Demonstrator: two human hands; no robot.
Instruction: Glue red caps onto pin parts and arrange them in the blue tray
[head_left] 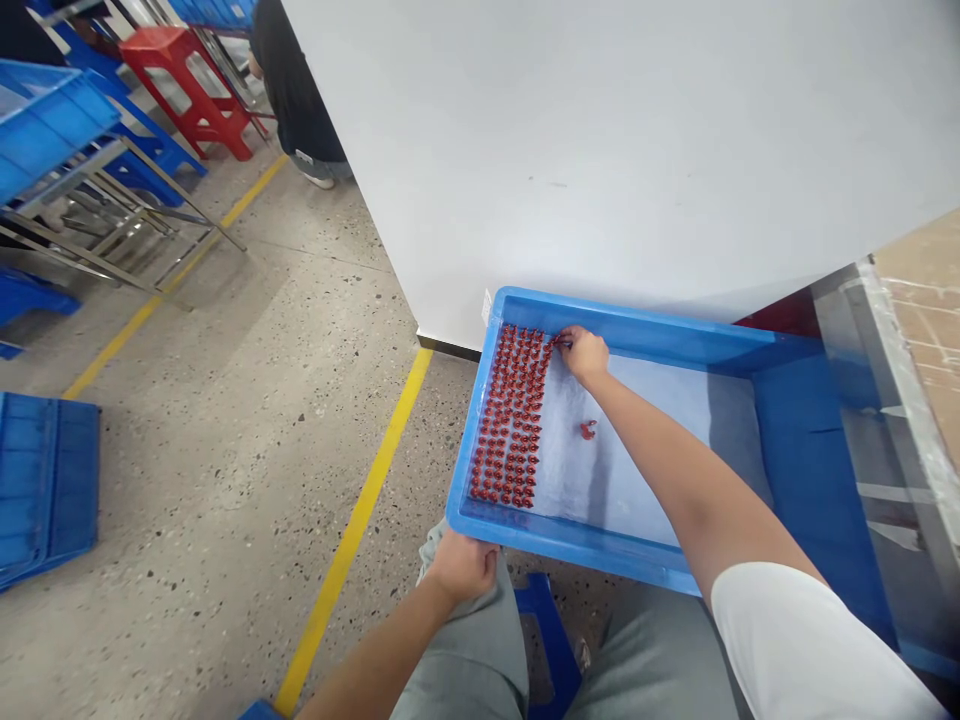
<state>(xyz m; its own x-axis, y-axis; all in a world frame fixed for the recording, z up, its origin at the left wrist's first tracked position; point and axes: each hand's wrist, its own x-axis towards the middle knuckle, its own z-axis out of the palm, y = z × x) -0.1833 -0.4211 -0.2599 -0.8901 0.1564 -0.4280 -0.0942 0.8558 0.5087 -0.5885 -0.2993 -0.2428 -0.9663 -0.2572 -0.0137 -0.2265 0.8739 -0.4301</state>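
Rows of small dark red, shiny parts (510,420) stand close together along the left end of a blue plastic tray (570,540). My right hand (585,352) reaches across the tray to its far side. Its fingers are pinched at the top of the rightmost row, on a small red part that they mostly cover. One more loose red part (588,430) lies by itself on the pale tray floor, under my forearm. My left hand (461,568) is closed in a fist just below the tray's near left corner, above my knee; whatever its fingers hold is hidden.
A white panel (600,150) rises behind the tray. At right stands a metal-edged bench with a cardboard top (922,300). Blue crates (49,480), a red stool (180,80) and a crouching or seated person (300,90) are to the left, beyond yellow floor lines.
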